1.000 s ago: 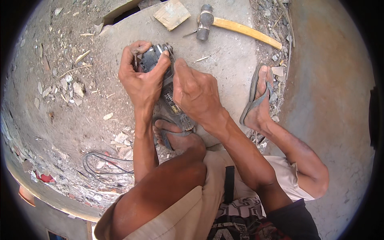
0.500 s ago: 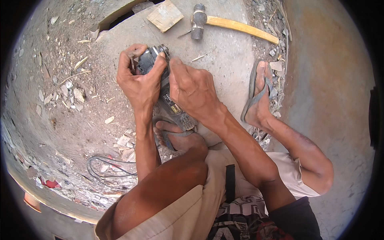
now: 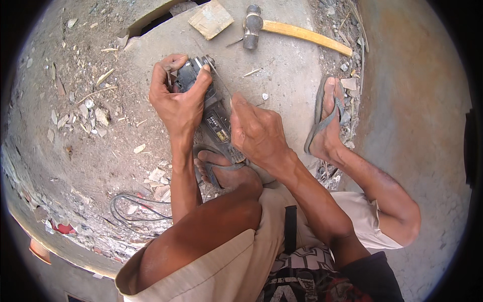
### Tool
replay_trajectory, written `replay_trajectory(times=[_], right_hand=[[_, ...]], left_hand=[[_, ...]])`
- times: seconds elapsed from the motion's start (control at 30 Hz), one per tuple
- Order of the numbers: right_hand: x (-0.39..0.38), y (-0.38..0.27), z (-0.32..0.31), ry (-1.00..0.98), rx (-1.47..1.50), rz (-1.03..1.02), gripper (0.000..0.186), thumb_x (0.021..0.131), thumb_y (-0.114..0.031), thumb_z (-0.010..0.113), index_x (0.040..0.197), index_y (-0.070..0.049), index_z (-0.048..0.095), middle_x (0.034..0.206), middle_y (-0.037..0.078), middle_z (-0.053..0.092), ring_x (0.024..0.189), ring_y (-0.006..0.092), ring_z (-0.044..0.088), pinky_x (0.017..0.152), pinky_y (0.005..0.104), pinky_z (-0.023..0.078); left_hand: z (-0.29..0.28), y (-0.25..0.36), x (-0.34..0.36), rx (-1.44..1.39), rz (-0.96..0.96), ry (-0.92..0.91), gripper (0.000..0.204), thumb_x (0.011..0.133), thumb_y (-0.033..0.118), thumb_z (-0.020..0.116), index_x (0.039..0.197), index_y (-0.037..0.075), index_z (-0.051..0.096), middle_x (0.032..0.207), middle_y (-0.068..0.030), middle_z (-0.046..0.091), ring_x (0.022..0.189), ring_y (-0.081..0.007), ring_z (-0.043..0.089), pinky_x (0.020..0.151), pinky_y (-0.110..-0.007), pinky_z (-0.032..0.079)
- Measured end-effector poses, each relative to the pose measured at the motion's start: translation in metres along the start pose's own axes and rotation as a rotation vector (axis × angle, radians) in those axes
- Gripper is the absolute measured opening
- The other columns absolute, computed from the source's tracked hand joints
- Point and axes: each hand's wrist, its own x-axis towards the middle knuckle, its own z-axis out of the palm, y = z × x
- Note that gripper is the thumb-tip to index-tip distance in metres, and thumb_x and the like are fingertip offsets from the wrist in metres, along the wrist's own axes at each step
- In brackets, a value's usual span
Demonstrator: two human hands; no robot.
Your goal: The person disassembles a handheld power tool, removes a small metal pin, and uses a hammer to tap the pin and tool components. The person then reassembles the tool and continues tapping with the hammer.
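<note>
A dark, dusty angle grinder (image 3: 215, 121) lies tilted between my hands, its rear end beside my left foot. My left hand (image 3: 177, 100) is wrapped round its head end, the thumb pressing near the spindle. My right hand (image 3: 259, 128) is closed, thumb and finger pinched together, just right of the grinder's body. From those fingertips a thin, straight piece (image 3: 220, 75) runs up to the grinder's head. Whether it is a rod or a disc seen edge-on, I cannot tell. A short dark tip (image 3: 260, 103) shows beside my right knuckles.
A ball-peen hammer (image 3: 297, 35) with a yellow wooden handle lies on the concrete slab (image 3: 287, 75) beyond my hands. Near it are a wood block (image 3: 211, 20) and a nail-like piece (image 3: 234, 42). Rubble (image 3: 98, 118) and a looped dark cable (image 3: 118, 209) lie at left.
My right hand has drawn back from the grinder's head, toward me and slightly right, exposing the thin piece. My left hand keeps its hold on the grinder.
</note>
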Motion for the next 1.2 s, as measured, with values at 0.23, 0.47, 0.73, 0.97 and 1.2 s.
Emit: replay_trajectory(times=[0.23,0.47,0.73,0.97,1.2], right_hand=[[0.016,-0.002,0.004,-0.048,-0.031,-0.018,0.031,0.088,-0.002,0.069,0.116,0.008,0.059,0.069,0.018,0.067,0.059,0.0394,0.069,0.051,0.0482,0.053],[0.023,0.003,0.013,-0.013,-0.032,-0.071,0.032,0.089,-0.003,0.067,0.118,0.009,0.06,0.073,0.02,0.069,0.061,0.0396,0.07,0.052,0.0488,0.054],[0.029,0.009,0.025,0.033,-0.036,-0.091,0.037,0.087,0.003,0.07,0.121,0.007,0.058,0.075,0.022,0.068,0.065,0.0403,0.07,0.051,0.0477,0.053],[0.025,0.009,0.019,0.036,-0.077,-0.13,0.037,0.09,-0.006,0.066,0.121,0.013,0.059,0.073,0.021,0.069,0.061,0.0382,0.071,0.052,0.0456,0.056],[0.01,0.004,0.006,-0.058,-0.048,-0.043,0.038,0.089,-0.006,0.067,0.121,0.013,0.06,0.073,0.021,0.069,0.06,0.0386,0.071,0.052,0.0463,0.056]], left_hand=[[-0.001,-0.001,0.001,0.064,0.005,-0.001,0.033,0.081,0.003,0.087,0.105,0.0,0.065,0.111,-0.0079,0.069,0.093,-0.0116,0.065,0.08,-0.026,0.054],[-0.002,-0.004,0.001,0.051,0.008,-0.004,0.035,0.08,0.002,0.088,0.106,0.001,0.065,0.112,-0.0082,0.069,0.094,-0.0111,0.064,0.082,-0.026,0.054],[0.0,0.004,0.0,0.082,-0.021,-0.015,0.036,0.08,0.001,0.088,0.108,0.0,0.066,0.114,-0.0103,0.068,0.096,-0.0127,0.065,0.082,-0.027,0.054],[0.0,-0.005,0.001,0.079,0.039,-0.02,0.037,0.08,0.001,0.088,0.11,0.0,0.066,0.115,-0.0108,0.069,0.095,-0.0139,0.066,0.082,-0.028,0.055],[-0.001,-0.008,0.0,0.016,0.045,-0.006,0.036,0.08,0.003,0.089,0.109,0.0,0.067,0.114,-0.0103,0.069,0.094,-0.0137,0.066,0.081,-0.028,0.055]])
